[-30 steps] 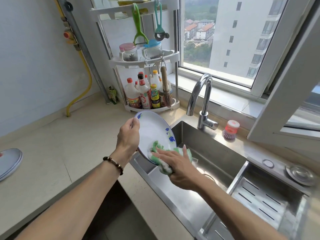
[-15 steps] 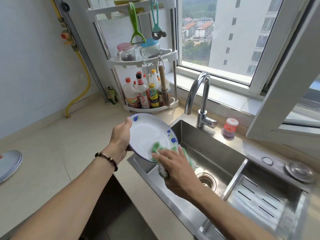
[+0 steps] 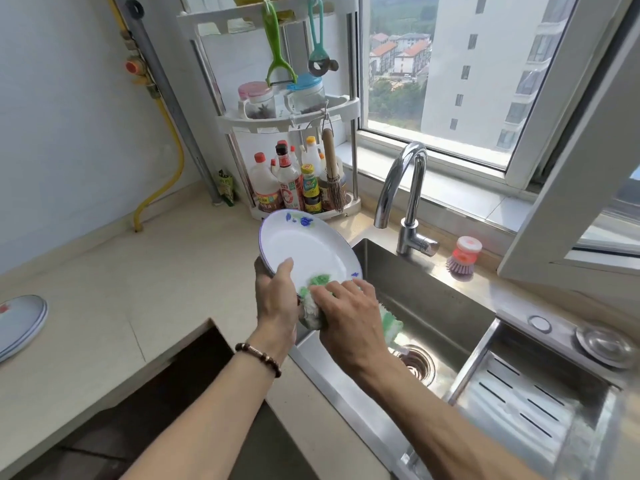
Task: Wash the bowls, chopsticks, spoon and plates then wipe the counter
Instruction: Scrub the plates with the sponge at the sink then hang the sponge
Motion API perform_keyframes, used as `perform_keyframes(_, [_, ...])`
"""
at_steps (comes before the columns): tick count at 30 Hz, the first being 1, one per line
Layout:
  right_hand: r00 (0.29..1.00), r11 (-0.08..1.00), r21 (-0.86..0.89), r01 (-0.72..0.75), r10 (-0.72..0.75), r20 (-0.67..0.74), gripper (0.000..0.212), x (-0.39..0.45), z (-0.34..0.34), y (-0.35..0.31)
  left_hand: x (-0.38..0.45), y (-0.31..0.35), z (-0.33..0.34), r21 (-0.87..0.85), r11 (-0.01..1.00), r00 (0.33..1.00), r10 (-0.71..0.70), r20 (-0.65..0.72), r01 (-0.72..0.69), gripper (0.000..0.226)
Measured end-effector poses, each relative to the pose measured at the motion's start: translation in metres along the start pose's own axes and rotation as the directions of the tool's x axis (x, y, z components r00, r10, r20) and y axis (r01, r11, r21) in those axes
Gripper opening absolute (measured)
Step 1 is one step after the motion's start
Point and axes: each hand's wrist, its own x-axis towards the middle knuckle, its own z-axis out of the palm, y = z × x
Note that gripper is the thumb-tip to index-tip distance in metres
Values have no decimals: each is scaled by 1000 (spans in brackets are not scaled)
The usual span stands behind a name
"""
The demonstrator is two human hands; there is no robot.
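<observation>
A white plate (image 3: 304, 249) with blue flower marks on its rim tilts over the left end of the steel sink (image 3: 426, 299). My left hand (image 3: 275, 296) grips its lower left edge, thumb on the face. My right hand (image 3: 346, 315) holds a green and white cloth (image 3: 317, 282) against the plate's lower rim; part of the cloth hangs below my palm toward the sink. Another plate (image 3: 19, 322) lies flat on the beige counter (image 3: 121, 299) at the far left, partly cut off by the frame.
A chrome faucet (image 3: 403, 188) stands behind the sink, with a pink dish brush (image 3: 462, 256) to its right. A white corner rack (image 3: 294, 157) with bottles and jars stands behind the plate. A drain tray (image 3: 526, 407) fills the sink's right side. A window frame juts in at the right.
The plate has turned and risen so its face shows more. My left hand shifted from the upper left rim to the lower left edge. My right hand keeps rubbing the cloth along the lower rim.
</observation>
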Motion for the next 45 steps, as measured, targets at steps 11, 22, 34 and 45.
perform_keyframes(11, [770,976,182,-119,-25,637,81,2,-13,13,15,13,-20,113,993,992,31,-124,-17,24])
perform_keyframes(22, [758,998,55,-8,-30,651,95,-10,-8,31,11,27,-25,293,952,997,79,26,-83,28])
perform_keyframes(34, [823,1000,27,13,-26,568,86,-17,-7,27,19,31,-41,286,958,998,-35,54,18,28])
perform_keyframes(45, [958,980,-41,195,-181,222,61,-16,2,39,21,49,-54,285,936,960,-251,122,208,33])
